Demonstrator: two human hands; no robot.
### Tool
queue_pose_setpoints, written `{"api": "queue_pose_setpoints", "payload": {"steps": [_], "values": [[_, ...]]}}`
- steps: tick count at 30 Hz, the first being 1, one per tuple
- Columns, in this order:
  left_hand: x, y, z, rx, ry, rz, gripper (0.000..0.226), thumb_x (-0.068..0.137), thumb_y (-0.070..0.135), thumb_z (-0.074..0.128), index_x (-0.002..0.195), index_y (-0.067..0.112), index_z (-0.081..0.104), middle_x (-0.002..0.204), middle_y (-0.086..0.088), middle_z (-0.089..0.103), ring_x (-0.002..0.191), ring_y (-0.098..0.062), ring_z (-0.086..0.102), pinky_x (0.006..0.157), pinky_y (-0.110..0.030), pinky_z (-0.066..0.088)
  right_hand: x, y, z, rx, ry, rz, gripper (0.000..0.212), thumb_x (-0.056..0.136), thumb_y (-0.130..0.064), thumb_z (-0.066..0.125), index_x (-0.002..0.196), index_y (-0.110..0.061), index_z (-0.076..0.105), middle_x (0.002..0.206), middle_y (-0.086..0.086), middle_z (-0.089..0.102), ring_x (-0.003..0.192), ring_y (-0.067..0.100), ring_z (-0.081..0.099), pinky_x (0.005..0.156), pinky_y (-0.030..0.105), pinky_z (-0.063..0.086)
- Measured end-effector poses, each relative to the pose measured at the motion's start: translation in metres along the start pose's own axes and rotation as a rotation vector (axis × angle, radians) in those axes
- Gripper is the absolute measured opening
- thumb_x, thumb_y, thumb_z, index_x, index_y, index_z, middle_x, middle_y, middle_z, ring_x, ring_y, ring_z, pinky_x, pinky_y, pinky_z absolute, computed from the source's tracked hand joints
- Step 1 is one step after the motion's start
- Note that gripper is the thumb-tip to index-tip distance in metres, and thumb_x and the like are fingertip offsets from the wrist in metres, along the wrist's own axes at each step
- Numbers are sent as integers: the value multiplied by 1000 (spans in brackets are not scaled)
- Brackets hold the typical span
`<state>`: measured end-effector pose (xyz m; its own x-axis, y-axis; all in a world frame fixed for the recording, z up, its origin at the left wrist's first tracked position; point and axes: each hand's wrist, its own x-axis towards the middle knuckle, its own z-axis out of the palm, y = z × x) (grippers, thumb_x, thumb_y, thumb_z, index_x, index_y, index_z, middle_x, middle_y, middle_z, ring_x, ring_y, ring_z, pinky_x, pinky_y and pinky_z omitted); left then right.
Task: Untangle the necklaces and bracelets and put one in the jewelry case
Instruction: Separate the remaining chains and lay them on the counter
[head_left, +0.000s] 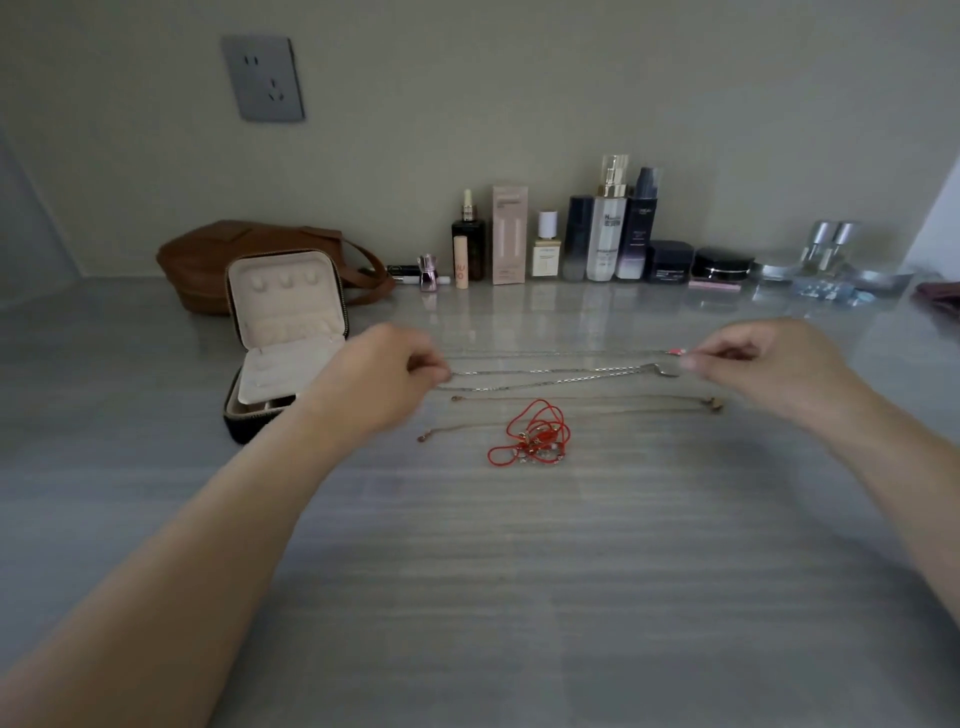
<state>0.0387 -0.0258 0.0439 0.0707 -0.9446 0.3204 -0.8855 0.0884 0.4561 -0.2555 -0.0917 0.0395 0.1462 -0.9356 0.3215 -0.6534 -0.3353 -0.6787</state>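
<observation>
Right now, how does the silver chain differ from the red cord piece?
Pose: the silver chain is pulled out long between the left hand and right hand, each pinching an end; the red cord is bunched in tangled loops.
Contact: the silver chain is held; the red cord lies untouched.
Look: the silver chain is fine metal links; the red cord is string with small charms.
Shared: both are outside the open jewelry case.

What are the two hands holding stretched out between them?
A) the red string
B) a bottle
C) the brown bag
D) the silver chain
D: the left hand and the right hand each pinch one end of the silver chain; the red string lies untouched.
</observation>
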Motion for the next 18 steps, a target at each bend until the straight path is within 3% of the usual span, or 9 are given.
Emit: {"api": "queue_pose_setpoints", "payload": {"steps": [2, 5, 7, 11, 15, 18], "values": [[-7, 16, 12, -140, -100, 93, 5, 84, 22, 67, 85, 19, 70, 72, 14, 59, 57, 5, 51, 53, -7, 36, -8, -19, 16, 17, -76, -119, 11, 77, -25, 73, 69, -29, 66, 72, -8, 66, 67, 7, 57, 66, 24, 43], [-14, 34, 30, -169, -223, 128, 9, 78, 27, 73, 82, 23, 67, 68, 14, 58, 54, 8, 50, 51, -6, 36, -19, -40, 43, -56, -226, -301, 8, 78, -26, 72, 74, -31, 68, 72, -18, 63, 65, -2, 56, 66, 15, 41], [-13, 36, 36, -75, -235, 131, 13, 78, 29, 73, 87, 23, 67, 70, 15, 55, 56, 5, 49, 52, -5, 35, -22, -46, 55, -114, -270, -401, 6, 78, -26, 72, 85, -26, 73, 78, -16, 60, 72, 2, 55, 71, 21, 43], [-14, 33, 37, 16, -231, 148, 11, 84, 23, 66, 94, 21, 69, 72, 16, 50, 62, 7, 45, 58, 0, 34, -26, -45, 64, -285, -368, -424, 25, 78, -40, 70, 97, -25, 69, 95, -8, 54, 88, 12, 53, 81, 31, 43], [-15, 33, 32, -31, -233, 110, 2, 84, 21, 66, 84, 20, 66, 61, 17, 52, 53, 6, 48, 52, -5, 35, -27, -42, 63, -366, -313, -503, 13, 86, -34, 61, 91, -25, 69, 93, -9, 56, 88, 14, 56, 80, 34, 45], [-16, 30, 23, -81, -267, 78, 12, 86, 21, 64, 74, 21, 61, 56, 12, 55, 50, 4, 49, 56, -14, 40, -29, -41, 58, -320, -329, -506, 8, 87, -29, 60, 86, -24, 67, 88, -14, 54, 84, 10, 54, 79, 30, 43]]}}
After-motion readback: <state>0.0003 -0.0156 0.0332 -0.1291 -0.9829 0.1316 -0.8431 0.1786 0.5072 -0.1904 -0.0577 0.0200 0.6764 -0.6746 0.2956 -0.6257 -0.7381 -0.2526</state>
